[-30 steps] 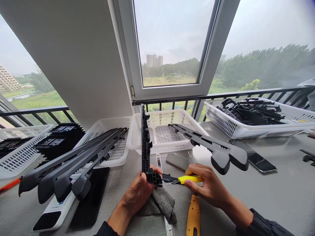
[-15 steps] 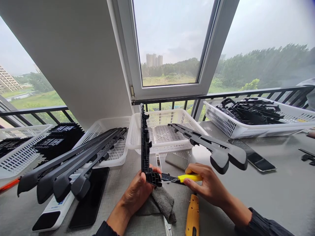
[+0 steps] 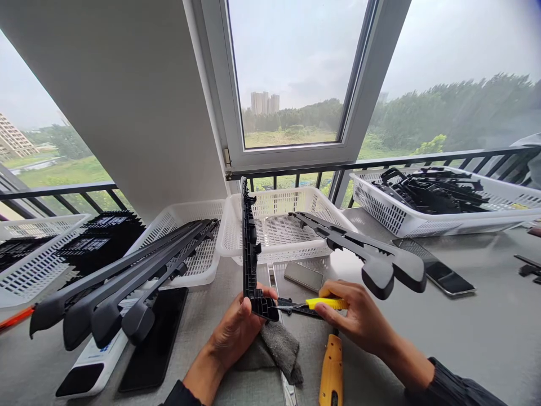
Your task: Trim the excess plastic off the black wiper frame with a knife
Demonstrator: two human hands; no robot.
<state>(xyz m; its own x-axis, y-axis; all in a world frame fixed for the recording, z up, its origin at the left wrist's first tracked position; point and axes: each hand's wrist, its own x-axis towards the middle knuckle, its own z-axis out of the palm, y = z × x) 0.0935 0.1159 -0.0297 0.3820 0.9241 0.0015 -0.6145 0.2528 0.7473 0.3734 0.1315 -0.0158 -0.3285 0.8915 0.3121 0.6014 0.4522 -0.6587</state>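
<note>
A long black ribbed plastic part stands upright in my left hand, whose fingers wrap its lower end. My right hand is closed on a yellow-handled knife. The knife's thin blade points left and reaches the lower end of the black part; whether it touches is hard to tell. A grey cloth lies below the part, beside my left hand. Under my right hand is a yellow-orange tool on the table.
White baskets line the back of the table. Dark long parts lean on a left basket, and two more rest on the middle one. Phones and a right basket with black pieces are also there.
The knife's blade has shifted slightly at the lower end of the black part. My hands are in nearly the same places, with the same grips.
</note>
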